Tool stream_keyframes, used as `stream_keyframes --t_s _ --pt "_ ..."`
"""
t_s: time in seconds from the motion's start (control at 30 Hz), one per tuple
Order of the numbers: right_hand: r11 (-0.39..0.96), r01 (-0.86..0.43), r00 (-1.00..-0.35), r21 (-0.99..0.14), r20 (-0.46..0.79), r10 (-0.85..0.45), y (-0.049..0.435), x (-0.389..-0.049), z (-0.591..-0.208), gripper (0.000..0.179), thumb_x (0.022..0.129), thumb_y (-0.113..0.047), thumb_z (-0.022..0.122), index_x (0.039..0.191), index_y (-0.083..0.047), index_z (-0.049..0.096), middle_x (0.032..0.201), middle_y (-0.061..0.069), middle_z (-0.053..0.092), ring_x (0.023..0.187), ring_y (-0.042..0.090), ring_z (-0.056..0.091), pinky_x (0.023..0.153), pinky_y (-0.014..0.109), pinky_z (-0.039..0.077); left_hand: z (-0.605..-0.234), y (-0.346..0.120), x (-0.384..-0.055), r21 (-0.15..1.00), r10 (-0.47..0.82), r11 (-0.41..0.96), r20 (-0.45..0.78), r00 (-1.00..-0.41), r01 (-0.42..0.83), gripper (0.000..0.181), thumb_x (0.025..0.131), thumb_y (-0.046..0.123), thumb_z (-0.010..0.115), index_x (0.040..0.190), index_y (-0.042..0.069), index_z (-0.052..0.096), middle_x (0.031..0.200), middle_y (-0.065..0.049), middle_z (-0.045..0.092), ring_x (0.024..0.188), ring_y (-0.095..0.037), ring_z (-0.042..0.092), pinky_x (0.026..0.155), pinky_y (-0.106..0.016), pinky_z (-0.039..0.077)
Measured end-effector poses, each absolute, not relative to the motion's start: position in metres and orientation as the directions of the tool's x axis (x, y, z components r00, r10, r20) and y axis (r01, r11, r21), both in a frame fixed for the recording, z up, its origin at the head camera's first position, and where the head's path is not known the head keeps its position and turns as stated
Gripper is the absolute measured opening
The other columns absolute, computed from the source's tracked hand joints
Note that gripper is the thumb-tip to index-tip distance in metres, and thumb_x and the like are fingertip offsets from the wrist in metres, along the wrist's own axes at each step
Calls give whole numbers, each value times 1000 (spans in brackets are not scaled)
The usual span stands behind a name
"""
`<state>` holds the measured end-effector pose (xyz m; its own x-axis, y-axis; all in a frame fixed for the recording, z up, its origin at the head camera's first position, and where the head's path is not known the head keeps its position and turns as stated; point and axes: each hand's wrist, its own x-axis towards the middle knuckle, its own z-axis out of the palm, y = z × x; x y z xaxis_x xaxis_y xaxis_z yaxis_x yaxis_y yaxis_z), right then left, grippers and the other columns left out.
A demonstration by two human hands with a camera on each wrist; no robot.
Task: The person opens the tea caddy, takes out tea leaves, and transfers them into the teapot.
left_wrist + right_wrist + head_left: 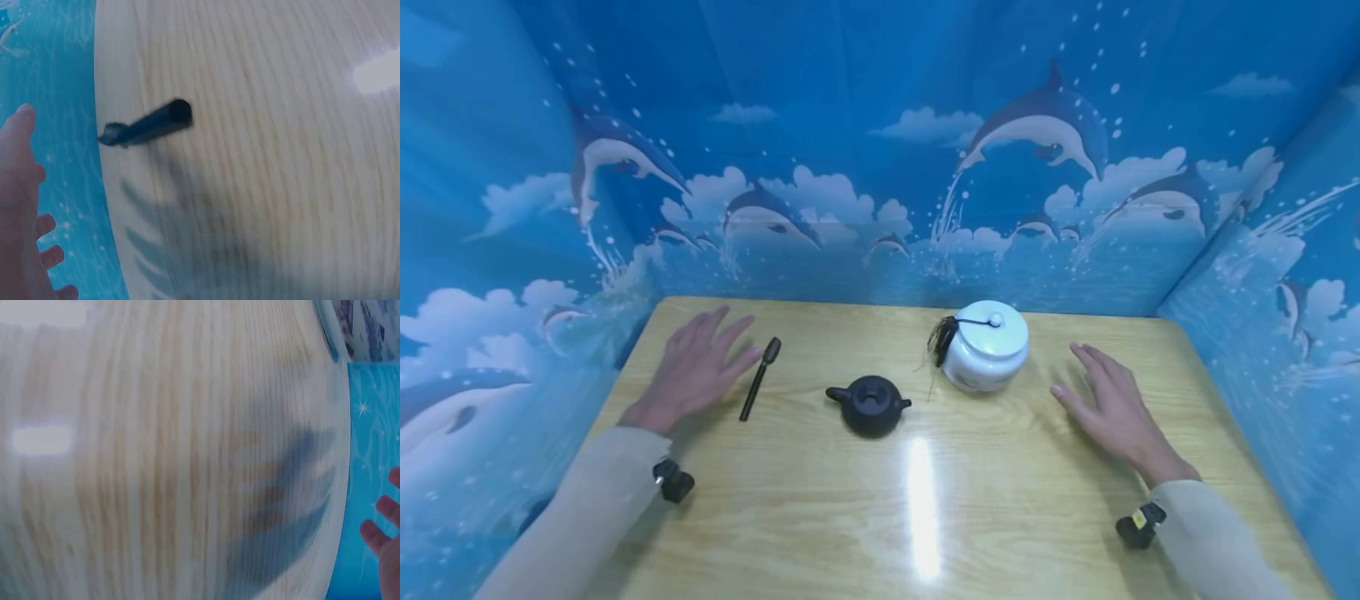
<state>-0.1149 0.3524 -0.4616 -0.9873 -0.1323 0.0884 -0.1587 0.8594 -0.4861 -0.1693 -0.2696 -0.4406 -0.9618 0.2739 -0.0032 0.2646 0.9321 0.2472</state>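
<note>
In the head view my left hand (698,371) is held over the left side of the table, fingers spread and holding nothing. Just right of it lies a slim black tool (758,385) with a wider, spoon-like end pointing away; the left wrist view shows its round handle end (169,119). A small black teapot (872,407) stands near the middle, spout to the right. Behind it on the right is a white lidded jar (988,358) with a dark cord and tassel. My right hand (1112,408), empty with fingers extended, hovers right of the jar, apart from it.
The pale wooden table (820,517) carries a bright light reflection near its middle. A blue curtain (850,108) printed with dolphins and clouds closes off the back and both sides. Each wrist wears a small black camera.
</note>
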Motion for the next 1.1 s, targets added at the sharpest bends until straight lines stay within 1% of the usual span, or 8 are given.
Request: stream_keyframes --t_s 0.23,0.4,0.47,0.53,0.7,0.87,1.0,1.1 --pt "842 -172 -985 -511 94 -145 335 -110 -459 76 108 -49 66 167 -10 40 166 29 43 150 55 38 117 80 32 -435 -252 -173 268 297 921 -20 -955 281 77 112 66 43 173 19 32 179 -25 20 164 -53 17 128 -78 14" --pt "830 -163 -986 -533 64 -152 322 -108 -454 69 107 -52 67 160 -12 51 159 22 52 136 48 56 108 73 46 -433 -243 -176 295 352 897 -26 -936 329 75 112 64 47 172 21 34 180 -22 21 164 -51 18 127 -79 15" --pt "815 -170 -985 -555 61 -164 316 -108 -453 67 106 -51 70 158 -11 54 156 20 56 132 46 61 106 70 51 -433 -239 -177 306 384 882 -31 -923 357 74 112 62 50 172 21 35 180 -21 23 164 -50 20 127 -79 17" --pt "792 -185 -981 -581 66 -180 311 -109 -452 64 105 -48 73 155 -10 57 152 19 60 131 45 63 106 67 54 -432 -235 -178 313 417 868 -35 -908 387 73 111 62 51 171 22 36 179 -20 25 164 -49 21 127 -78 18" --pt "745 -188 -978 -640 52 -202 300 -110 -446 57 103 -44 77 147 -9 64 144 16 67 130 42 66 107 62 57 -427 -226 -177 354 476 828 -35 -879 435 72 110 61 54 170 23 39 179 -16 27 165 -45 24 129 -74 20" --pt "709 -189 -974 -679 35 -225 289 -109 -437 47 102 -39 79 139 -10 70 137 13 73 124 37 71 106 61 58 -420 -215 -176 399 507 798 -41 -861 451 69 110 59 58 168 26 41 178 -12 31 164 -40 28 130 -70 27" --pt "657 -196 -964 -728 20 -266 277 -108 -432 43 102 -35 80 138 -12 71 134 9 75 120 31 73 105 58 59 -416 -204 -176 436 527 779 -64 -848 451 68 109 57 61 167 27 44 176 -11 35 163 -37 32 129 -66 32" --pt "612 -185 -956 -769 -3 -294 265 -108 -429 45 101 -33 81 139 -12 70 136 9 75 122 33 73 106 58 59 -412 -194 -176 453 551 759 -63 -832 467 67 108 54 65 165 25 48 172 -12 41 160 -35 37 128 -63 35"
